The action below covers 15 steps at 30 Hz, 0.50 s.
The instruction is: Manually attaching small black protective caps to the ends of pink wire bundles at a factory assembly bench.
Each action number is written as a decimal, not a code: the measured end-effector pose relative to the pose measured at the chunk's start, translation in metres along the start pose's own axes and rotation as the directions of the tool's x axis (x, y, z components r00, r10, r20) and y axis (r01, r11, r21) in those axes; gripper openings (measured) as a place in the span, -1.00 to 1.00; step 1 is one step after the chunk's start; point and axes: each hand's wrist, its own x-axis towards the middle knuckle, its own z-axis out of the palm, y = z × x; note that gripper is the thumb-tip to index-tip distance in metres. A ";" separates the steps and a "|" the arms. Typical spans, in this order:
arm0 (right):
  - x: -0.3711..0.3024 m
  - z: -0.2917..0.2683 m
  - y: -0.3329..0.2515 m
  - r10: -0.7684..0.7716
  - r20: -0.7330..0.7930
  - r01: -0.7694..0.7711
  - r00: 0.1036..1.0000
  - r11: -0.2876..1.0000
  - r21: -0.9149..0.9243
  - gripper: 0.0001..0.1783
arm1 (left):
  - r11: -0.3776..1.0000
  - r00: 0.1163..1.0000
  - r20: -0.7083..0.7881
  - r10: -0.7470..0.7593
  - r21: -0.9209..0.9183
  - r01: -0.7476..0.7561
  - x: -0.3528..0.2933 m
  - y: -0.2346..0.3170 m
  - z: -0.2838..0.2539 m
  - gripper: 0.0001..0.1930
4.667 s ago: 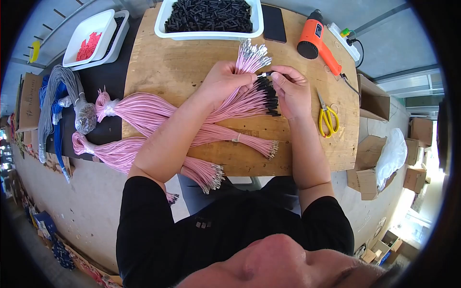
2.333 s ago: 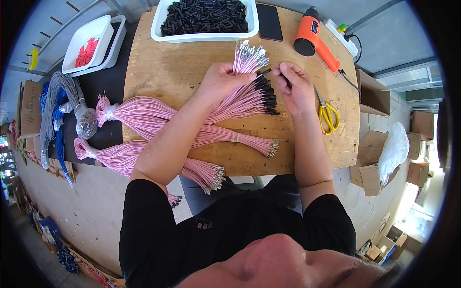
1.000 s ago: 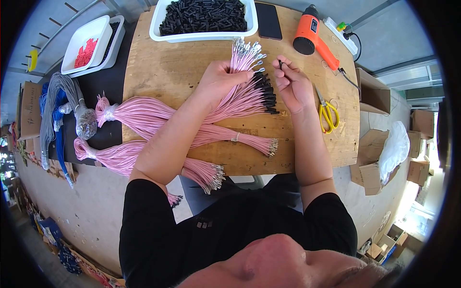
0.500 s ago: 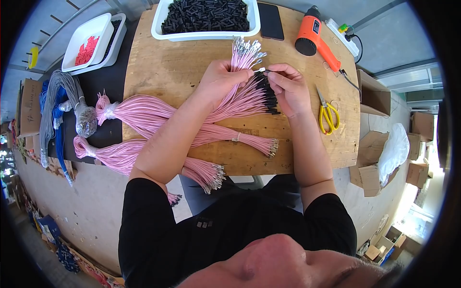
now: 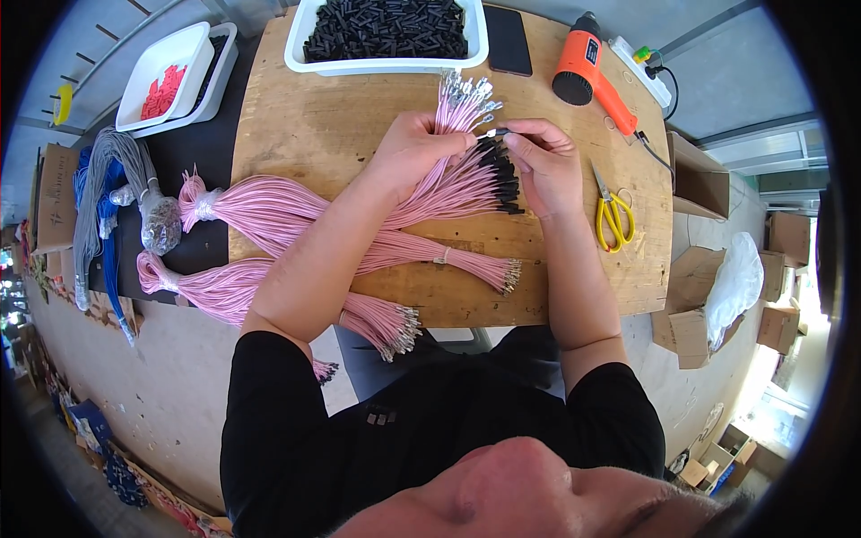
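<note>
My left hand (image 5: 414, 151) is closed round a bunch of pink wires (image 5: 432, 199). Bare metal terminals (image 5: 465, 90) fan out above its fingers. To the right of that hand, many wires of the bunch end in black sleeves (image 5: 508, 186). Between thumb and finger, my right hand (image 5: 547, 166) pinches a small black sleeve (image 5: 499, 133) at the tip of one wire, close to my left thumb. A bit of pale terminal shows at the sleeve's left end.
A white tub (image 5: 386, 66) of black sleeves and a dark phone (image 5: 509, 40) lie at the back. On the right are an orange heat gun (image 5: 578, 65) and yellow-handled scissors (image 5: 615, 220). Tied pink bundles (image 5: 260, 211) lie left; grey wires (image 5: 130, 166) are further left.
The black sleeve in my right fingers has come further over the wire's terminal, so less pale metal shows. Both hands have shifted very slightly to the right.
</note>
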 end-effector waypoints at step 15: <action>-0.001 0.001 -0.002 -0.004 0.025 0.005 1.000 0.999 -0.032 -0.84 | 1.000 0.999 0.035 -0.017 -0.016 0.018 -0.001 0.001 0.000 -0.91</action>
